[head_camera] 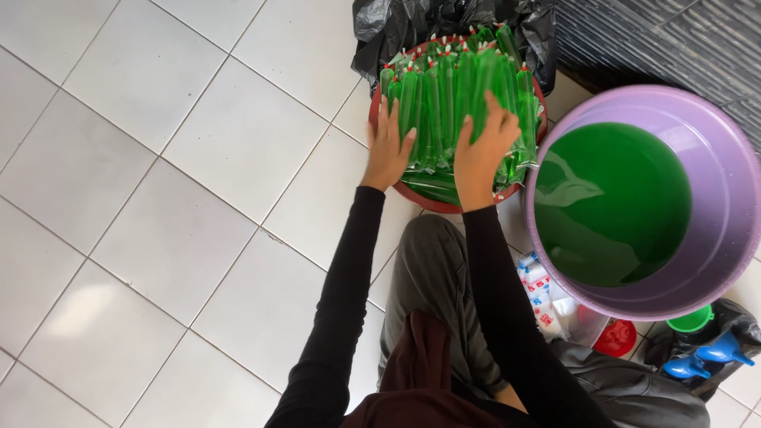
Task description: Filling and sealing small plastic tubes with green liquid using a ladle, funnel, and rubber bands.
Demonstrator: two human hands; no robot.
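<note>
The green ice pops (452,95) lie stacked in a round red basin (428,200) that sits on the white tiled floor (158,198), directly ahead of the person's knees and against a black plastic bag (380,32). Each pop is a slim tube of clear, glossy film filled with green liquid and knotted at the far tip; their long axes run away from the person, side by side like a fan.

Both hands rest on top of this pile. The left hand (388,150) lies flat at the near left edge of the basin, its fingers (386,119) spread wide and pointing along the tubes. The right hand (483,150) sits nearer the middle of the pile, its fingers (495,119) curled loosely over several tubes, pressing on them rather than clearly gripping any 1. The 2 hands are about equally close, with the tubes just under the fingertips.

To the right, touching the red rim, stands a smooth lilac plastic tub (713,143) holding opaque green liquid (610,202). Blue funnels (701,357) lie at the floor's lower right.
</note>
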